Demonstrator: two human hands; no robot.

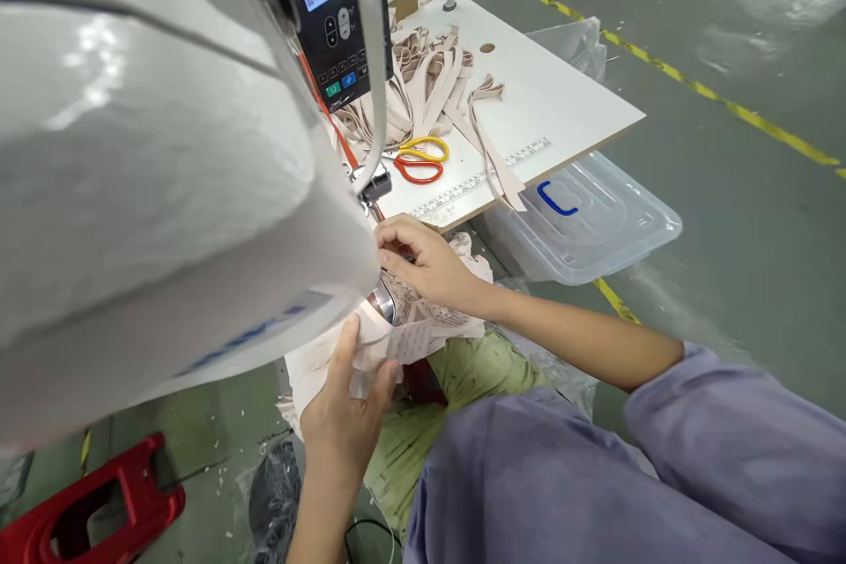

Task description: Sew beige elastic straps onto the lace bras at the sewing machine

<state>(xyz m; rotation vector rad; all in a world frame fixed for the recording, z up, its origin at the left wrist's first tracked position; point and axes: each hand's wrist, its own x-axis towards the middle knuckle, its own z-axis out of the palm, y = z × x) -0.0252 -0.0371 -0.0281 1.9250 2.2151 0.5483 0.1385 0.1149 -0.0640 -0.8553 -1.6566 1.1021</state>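
A pale beige lace garment [433, 313] lies draped over the metal sewing bed [383, 300], under the head of a large white sewing machine [172, 167]. My left hand [347, 410] grips its near side, with index finger and thumb on top of the cloth and the other fingers hidden. At the lace on the far side of the bed, my right hand [426, 264] is closed with its fingers curled. Its fingertips are close to the needle area, and what they pinch is hidden. A printed pale strip [410, 342] shows on the garment between my hands.
Beyond my right hand, a white table [568, 106] carries beige fabric strips [429, 79] and scissors with red and yellow handles [419, 160]. A control panel [344, 35] hangs above it. A lidded plastic box [595, 216] sits below; a red stool [99, 502] stands lower left.
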